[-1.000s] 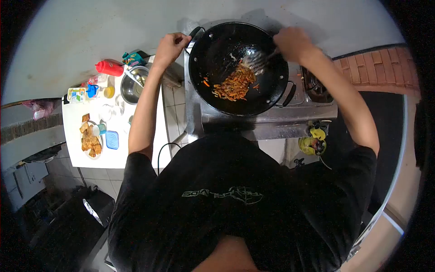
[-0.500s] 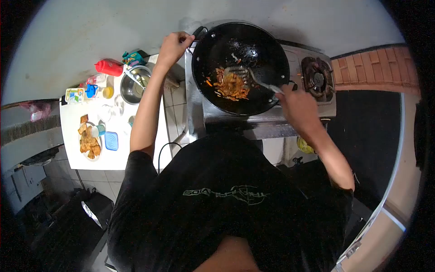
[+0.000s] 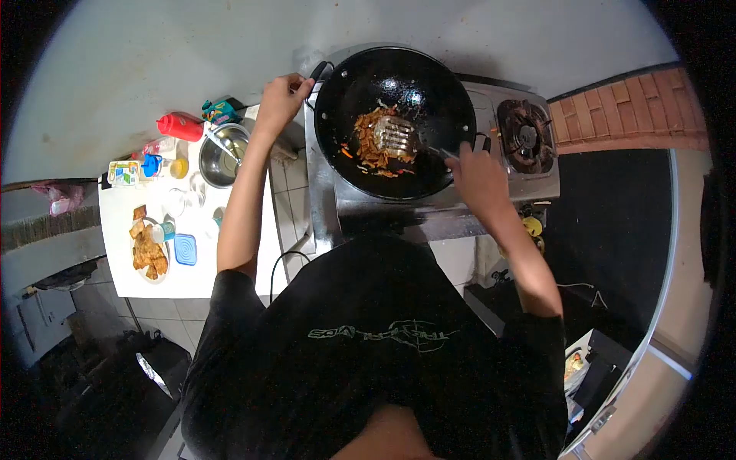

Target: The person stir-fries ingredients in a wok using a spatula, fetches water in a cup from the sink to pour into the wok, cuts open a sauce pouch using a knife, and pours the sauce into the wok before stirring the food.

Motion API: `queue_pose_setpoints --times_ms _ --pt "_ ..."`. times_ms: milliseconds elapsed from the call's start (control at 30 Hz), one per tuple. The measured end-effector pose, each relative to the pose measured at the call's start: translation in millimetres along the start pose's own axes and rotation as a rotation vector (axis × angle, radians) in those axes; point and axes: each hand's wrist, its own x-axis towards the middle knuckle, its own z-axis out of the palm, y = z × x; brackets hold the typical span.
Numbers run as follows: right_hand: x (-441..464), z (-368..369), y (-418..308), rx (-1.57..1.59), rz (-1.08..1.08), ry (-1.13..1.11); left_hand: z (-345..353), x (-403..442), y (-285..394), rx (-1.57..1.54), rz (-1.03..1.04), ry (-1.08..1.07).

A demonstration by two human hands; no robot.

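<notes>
A black wok sits on the stove, with shredded, browned food gathered in its lower left part. My left hand is closed on the wok's left handle. In my right hand is a metal slotted spatula, whose blade rests on the food. The spatula's grip is mostly hidden by my fingers. Close by my right hand is the wok's right handle.
A bare burner is at the right of the steel stove. The white table at left bears a plate of fried pieces, a steel bowl, a red bottle, a blue lid and jars.
The spatula blade has turned over flatter and shifted slightly down on the food. My right hand has moved left and down a little. The left hand keeps hold of the handle.
</notes>
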Motion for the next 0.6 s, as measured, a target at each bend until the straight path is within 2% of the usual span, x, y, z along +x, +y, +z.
queue_pose_setpoints --times_ms 33,133,200,267,333,433,533,567,600 --pt "-1.8 -2.3 -5.0 0.054 0.068 -0.015 0.1 -4.7 -1.2 0.001 -0.007 0.005" --pt "-32.0 -4.9 -12.0 0.128 0.074 -0.117 -4.4 -24.9 3.6 0.026 0.039 0.136" --pt "-37.1 12.9 -1.0 0.186 0.08 -0.069 -22.7 -60.0 30.6 0.209 0.158 0.423" --pt "-42.3 33.3 9.4 0.253 0.091 -0.03 -38.5 -105.7 66.7 0.22 0.074 0.381" --pt "-44.9 46.8 19.9 0.317 0.047 0.164 -29.9 -149.7 83.7 0.1 -0.051 0.205" --pt "-45.8 63.1 37.8 0.388 -0.021 0.194 17.2 -198.0 74.5 0.099 -0.117 -0.052" --pt "-77.2 16.1 31.8 0.29 0.063 0.255 67.3 -235.5 88.4 0.044 -0.198 -0.198" --pt "-91.4 11.0 36.4 0.297 -0.005 0.461 87.9 -247.5 83.5 0.039 -0.198 -0.193" --pt "-105.9 10.3 45.6 0.315 -0.013 0.457 110.0 -256.8 74.6 0.036 -0.195 -0.189"
